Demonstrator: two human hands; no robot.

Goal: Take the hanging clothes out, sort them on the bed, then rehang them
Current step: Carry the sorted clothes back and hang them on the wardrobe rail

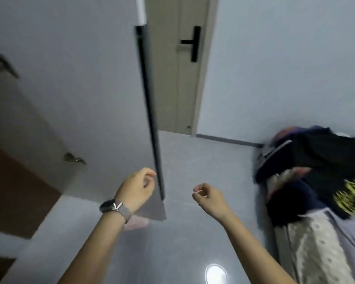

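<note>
At the right edge of the view, a pile of clothes (316, 181) lies on what seems to be the bed (353, 228), with dark garments on top and a pale eyelet fabric (316, 242) running toward the bottom of the picture. The right hand (208, 194) is the nearer one to this pile; the clothes lie to its right and a little forward, well apart from it. Its fingers are loosely curled and hold nothing. The left hand (137, 189), with a watch (113, 207) on the wrist, is also loosely curled and empty, and it is just beside the dark edge of an open wardrobe door (150, 111), which stands upright between the two hands. I cannot tell if it touches this edge. My judgement is that the clothes are already out, so the next move is a turn to the right, where the right hand reaches first. The picture is blurred.
</note>
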